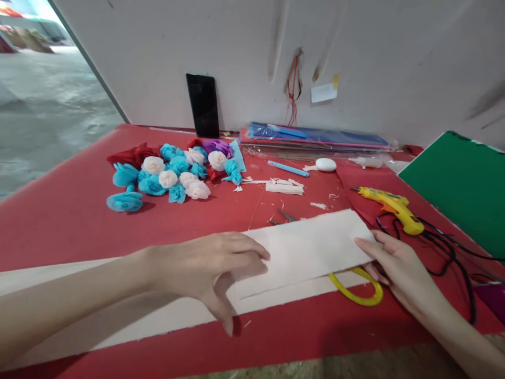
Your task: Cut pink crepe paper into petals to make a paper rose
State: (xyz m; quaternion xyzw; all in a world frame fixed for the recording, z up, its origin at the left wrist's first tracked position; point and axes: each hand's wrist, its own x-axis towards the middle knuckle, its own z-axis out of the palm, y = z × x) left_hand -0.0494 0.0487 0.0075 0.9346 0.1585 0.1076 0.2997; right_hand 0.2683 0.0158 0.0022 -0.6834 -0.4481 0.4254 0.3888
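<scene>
A long strip of white paper point(303, 250) lies across the red table, its right part folded back over itself. My right hand point(390, 260) pinches the right end of that upper layer between thumb and fingers. Over the middle of the strip is my left hand point(213, 268), fingers apart and thumb spread, with nothing held in it; whether its fingertips touch the paper I cannot tell. Scissors lie partly under the folded paper: a yellow handle loop point(361, 297) shows below its right end, and dark blade tips point(286, 216) stick out above it.
Blue, white, red and purple paper flowers point(173, 171) sit at the back left. Behind them a phone point(203, 105) leans on the wall. A blue pen point(288, 168), paper scraps point(284, 188) and wrapped coloured sheets point(315, 138) lie farther back. At right are a yellow glue gun point(390, 205) and a green board point(457, 195).
</scene>
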